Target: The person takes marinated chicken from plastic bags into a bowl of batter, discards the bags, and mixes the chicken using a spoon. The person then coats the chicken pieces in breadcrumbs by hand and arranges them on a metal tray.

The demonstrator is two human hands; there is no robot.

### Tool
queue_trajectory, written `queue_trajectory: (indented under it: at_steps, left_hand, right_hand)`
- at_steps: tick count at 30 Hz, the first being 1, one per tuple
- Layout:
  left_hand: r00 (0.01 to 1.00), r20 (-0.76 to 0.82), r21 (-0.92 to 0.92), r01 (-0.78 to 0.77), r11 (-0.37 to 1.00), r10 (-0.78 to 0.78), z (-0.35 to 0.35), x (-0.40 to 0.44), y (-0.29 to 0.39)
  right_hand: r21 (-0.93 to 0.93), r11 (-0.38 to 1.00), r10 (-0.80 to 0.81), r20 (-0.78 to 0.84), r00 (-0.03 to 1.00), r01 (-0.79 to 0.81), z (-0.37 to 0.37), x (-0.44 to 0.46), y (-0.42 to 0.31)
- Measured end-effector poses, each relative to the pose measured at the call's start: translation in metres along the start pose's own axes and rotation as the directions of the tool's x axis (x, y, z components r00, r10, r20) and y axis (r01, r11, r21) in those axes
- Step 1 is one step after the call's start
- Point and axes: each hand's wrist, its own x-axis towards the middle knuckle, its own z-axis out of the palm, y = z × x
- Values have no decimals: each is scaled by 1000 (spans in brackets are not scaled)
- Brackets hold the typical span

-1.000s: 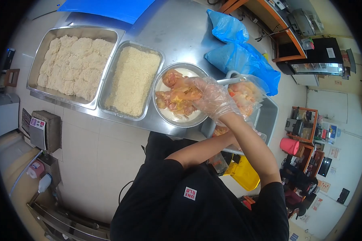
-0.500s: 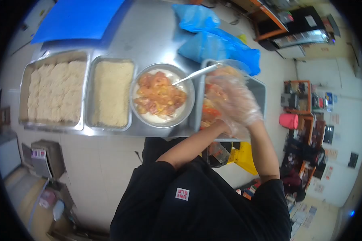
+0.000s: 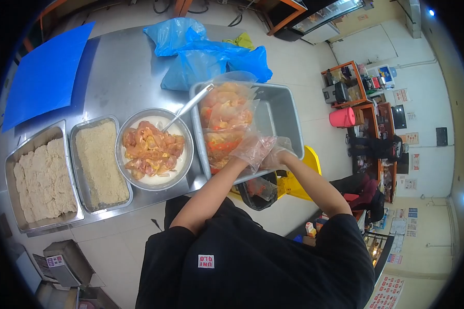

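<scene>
My left hand (image 3: 250, 152) and my right hand (image 3: 278, 153), both in clear plastic gloves, are close together over the near side of a grey tub (image 3: 288, 110). Their fingers look curled inward; loose glove film hides what lies between them. Beside my left hand, clear plastic bags of marinated chicken pieces (image 3: 227, 116) with orange-red bits fill the tub's left half. A steel bowl (image 3: 189, 162) to the left holds raw chicken pieces (image 3: 152, 149) in whitish liquid. A metal-handled utensil (image 3: 191, 105) leans in the bowl, its handle reaching over the tub's rim.
Left of the bowl stand a tray of pale crumbs (image 3: 103, 162) and a larger tray of lumpy pale breading (image 3: 46, 177). Blue plastic bags (image 3: 206, 59) lie behind the tub. A blue board (image 3: 49, 74) is at the far left. Below the tub is a yellow-lidded bin (image 3: 301, 177).
My view has turned and shifted right. My right hand has come down from above the bagged chicken to the tub's near side, alongside my left hand.
</scene>
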Motion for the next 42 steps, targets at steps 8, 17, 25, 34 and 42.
queue_trajectory:
  at_steps: [8,17,25,34,42]
  left_hand:
    - [997,-58,31,-47,998,48,-1,1,-3]
    - [1000,6,53,-15,998,14,-4,4,-2]
    - [1000,19,23,-23,999,22,14,10,-19]
    - [999,39,50,9,999,-11,6,8,-12]
    - [998,23,93,-52,994,50,10,8,-18]
  right_hand:
    - [-10,998,70,45,997,-69,22,14,-4]
    - [41,990,131,136,982,-138,-67,-22,-52]
    - [-35,992,122,189,974,-117,0,19,10]
    - [-257,966,38,168,985,6,61,41,72]
    - [332,877,292,205,934,-347,38,44,47]
